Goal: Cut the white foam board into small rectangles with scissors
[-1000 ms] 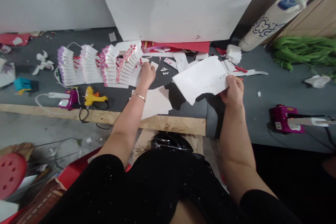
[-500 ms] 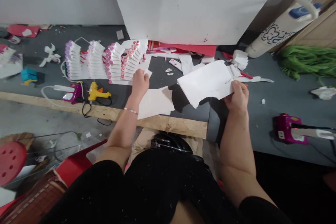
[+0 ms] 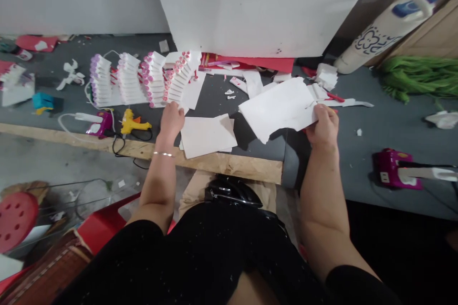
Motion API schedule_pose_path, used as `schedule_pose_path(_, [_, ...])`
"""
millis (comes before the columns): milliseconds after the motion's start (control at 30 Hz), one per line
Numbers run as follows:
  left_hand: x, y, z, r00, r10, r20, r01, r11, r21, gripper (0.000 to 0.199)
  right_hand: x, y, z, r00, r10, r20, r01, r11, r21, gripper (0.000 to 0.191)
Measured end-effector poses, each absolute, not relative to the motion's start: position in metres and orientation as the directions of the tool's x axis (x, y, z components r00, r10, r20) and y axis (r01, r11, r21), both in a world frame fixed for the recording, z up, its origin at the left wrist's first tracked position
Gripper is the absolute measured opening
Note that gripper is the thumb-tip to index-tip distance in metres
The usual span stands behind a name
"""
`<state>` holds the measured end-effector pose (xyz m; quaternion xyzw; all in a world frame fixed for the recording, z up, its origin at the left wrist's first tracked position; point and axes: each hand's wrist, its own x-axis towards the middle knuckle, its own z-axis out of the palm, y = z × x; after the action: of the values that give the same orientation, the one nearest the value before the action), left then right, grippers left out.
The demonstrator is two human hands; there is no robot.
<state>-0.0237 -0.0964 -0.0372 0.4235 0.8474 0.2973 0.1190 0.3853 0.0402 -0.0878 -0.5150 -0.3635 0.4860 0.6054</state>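
Observation:
My right hand (image 3: 324, 124) pinches the right edge of a white paper sheet (image 3: 277, 105) with an uneven, cut lower edge. A bit of something orange-red shows beside those fingers; its kind is hidden. My left hand (image 3: 171, 121) is closed low over the table, a small white paper piece (image 3: 183, 109) showing at its fingertips. Just above it lies a fanned row of white strips with red-patterned tips (image 3: 178, 78). Further left are similar rows with dark pink (image 3: 153, 78), pale pink (image 3: 130, 78) and purple tips (image 3: 100, 81). Between my hands rests a stack of white sheets (image 3: 209, 136).
A yellow glue gun (image 3: 134, 122) and a purple power strip (image 3: 100, 124) with cords lie left. Another purple power strip (image 3: 397, 169), a white bottle (image 3: 382, 35) and green strands (image 3: 422, 78) are right. A white panel (image 3: 265, 9) stands behind; paper scraps (image 3: 229, 92) lie before it.
My left hand has moved left and toward me, from beside the red-tipped row to its lower end. The sheet in my right hand has barely shifted.

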Motion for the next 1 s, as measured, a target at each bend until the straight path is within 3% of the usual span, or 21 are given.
schedule_pose_path(67, [-0.009,-0.098,-0.025,-0.557,0.826,0.091,0.666,0.378,0.643,0.030,0.385,0.040,-0.086,0.245,0.967,-0.065,-0.201,-0.015,-0.980,0.027])
schedule_pose_path(133, [0.015,-0.091,-0.017,-0.430,0.901,0.054,0.576,0.228,0.785,0.018,0.384,0.039,-0.084,0.220,0.975,-0.043,-0.169,-0.005,-0.986,0.033])
schedule_pose_path(200, [0.042,-0.075,-0.013,-0.224,0.971,-0.085,0.339,0.159,0.927,0.015,0.383,0.038,-0.084,0.175,0.984,-0.017,-0.120,0.005,-0.993,0.037])
schedule_pose_path(300, [0.074,-0.048,-0.017,-0.041,0.988,-0.151,0.040,0.152,0.988,0.027,0.381,0.037,-0.084,0.109,0.994,-0.024,-0.035,-0.020,-0.999,0.036])
schedule_pose_path(400, [0.088,-0.030,-0.026,-0.012,0.985,-0.171,-0.066,0.170,0.983,0.030,0.381,0.037,-0.085,0.128,0.992,-0.003,0.021,-0.005,-1.000,0.034])
schedule_pose_path(567, [0.092,-0.026,-0.042,0.084,0.968,-0.237,-0.043,0.241,0.969,0.026,0.379,0.043,-0.085,0.247,0.964,0.098,0.016,0.097,-0.995,0.040])
schedule_pose_path(667, [0.097,-0.025,-0.055,0.063,0.975,-0.215,-0.101,0.221,0.970,0.025,0.373,0.046,-0.081,0.236,0.972,0.022,-0.094,0.045,-0.995,0.048])
schedule_pose_path(767, [0.103,-0.023,-0.067,-0.086,0.983,-0.160,-0.220,0.138,0.966,0.033,0.359,0.037,-0.074,-0.012,0.991,-0.135,-0.247,-0.134,-0.960,0.053])
schedule_pose_path(867, [0.109,-0.025,-0.074,-0.165,0.980,-0.108,-0.241,0.066,0.968,0.043,0.339,0.017,-0.069,-0.323,0.931,-0.172,-0.282,-0.268,-0.921,0.061])
schedule_pose_path(1000, [0.116,-0.034,-0.073,-0.106,0.994,-0.009,-0.108,-0.003,0.994,0.054,0.316,-0.005,-0.071,-0.416,0.890,-0.185,-0.241,-0.305,-0.921,0.063])
